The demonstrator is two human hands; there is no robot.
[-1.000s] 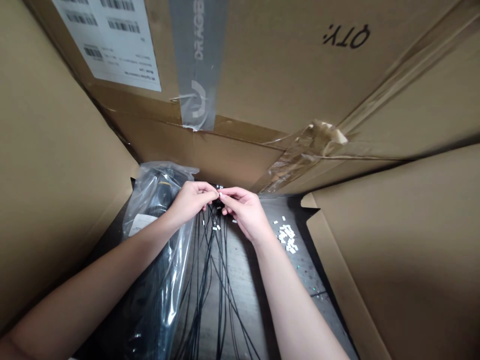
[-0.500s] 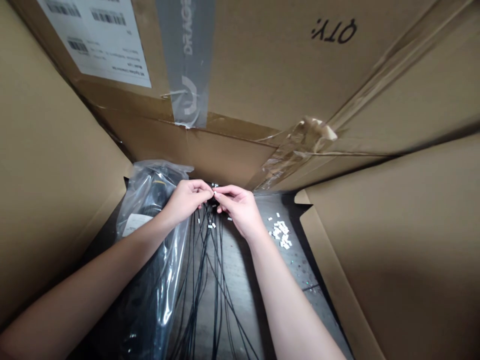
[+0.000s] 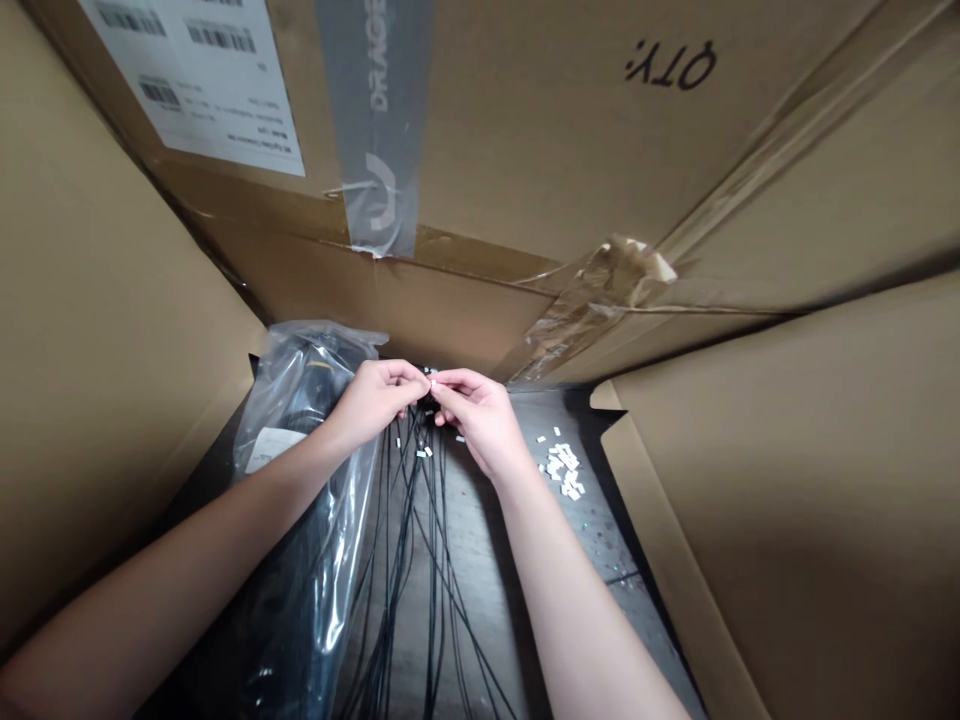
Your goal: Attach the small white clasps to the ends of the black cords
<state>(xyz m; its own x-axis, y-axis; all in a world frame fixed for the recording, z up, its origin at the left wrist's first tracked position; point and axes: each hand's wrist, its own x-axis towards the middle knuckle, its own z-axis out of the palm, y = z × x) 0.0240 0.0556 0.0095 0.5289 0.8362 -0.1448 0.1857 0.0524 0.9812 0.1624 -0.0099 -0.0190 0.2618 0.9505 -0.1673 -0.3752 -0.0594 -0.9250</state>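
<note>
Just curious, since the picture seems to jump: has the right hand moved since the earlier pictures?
No, hardly: the right hand keeps its place beside the pile of small white pieces; the whole view shifted, not the hand.

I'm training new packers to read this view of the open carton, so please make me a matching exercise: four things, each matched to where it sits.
Things:
1. Thin black cords
2. Small white pieces
3. Clear plastic bag
4. Grey printed tape

Places:
A. Across the cardboard flap
B. Beside the left hand
C. Fanning down from between the hands
D. On the dark surface, right of the right hand

Pairs: 1-C, 2-D, 3-B, 4-A
</note>
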